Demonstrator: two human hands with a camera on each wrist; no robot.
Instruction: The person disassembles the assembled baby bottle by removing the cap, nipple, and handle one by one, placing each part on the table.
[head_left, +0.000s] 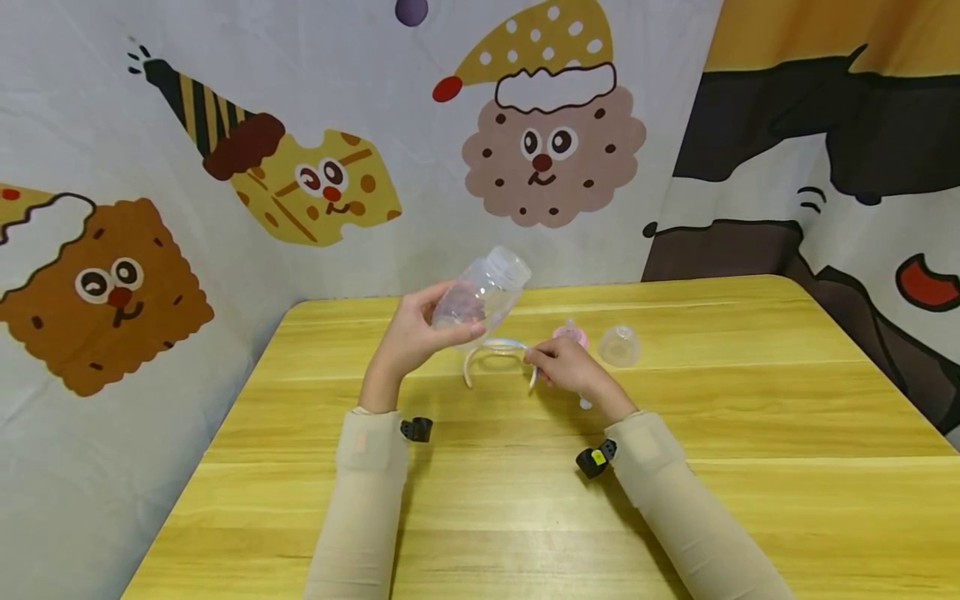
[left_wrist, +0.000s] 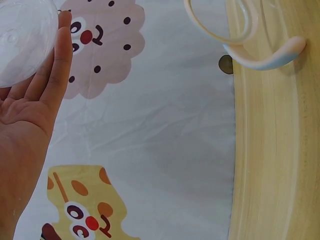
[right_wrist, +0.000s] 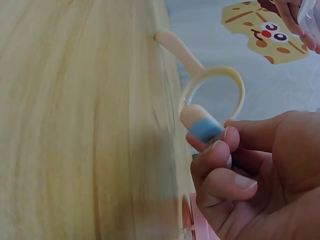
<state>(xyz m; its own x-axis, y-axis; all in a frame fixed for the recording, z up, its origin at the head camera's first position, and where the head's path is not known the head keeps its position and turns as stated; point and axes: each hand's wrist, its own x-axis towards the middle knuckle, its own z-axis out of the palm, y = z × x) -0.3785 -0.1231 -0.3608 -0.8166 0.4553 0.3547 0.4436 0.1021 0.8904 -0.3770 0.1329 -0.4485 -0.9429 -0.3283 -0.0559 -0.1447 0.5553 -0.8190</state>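
My left hand [head_left: 408, 342] holds a clear baby bottle [head_left: 483, 296] above the table, thumb on the near side and fingers behind it. The bottle tilts to the right, its threaded neck uppermost. In the left wrist view its round base [left_wrist: 22, 45] shows against the fingers. My right hand [head_left: 573, 367] pinches one arm of a pale two-handled bottle grip [right_wrist: 239, 95] between thumb and fingers. This grip has a ring in the middle and curved handles with blue near the ends. The ring is below the bottle, apart from it.
Behind the right hand lies a pink nipple collar [head_left: 570, 333], partly hidden. A clear dome cap [head_left: 619, 346] stands to its right. A small white piece [head_left: 585, 403] shows under the right wrist. A printed curtain [head_left: 435, 208] hangs behind the wooden table [head_left: 510, 533].
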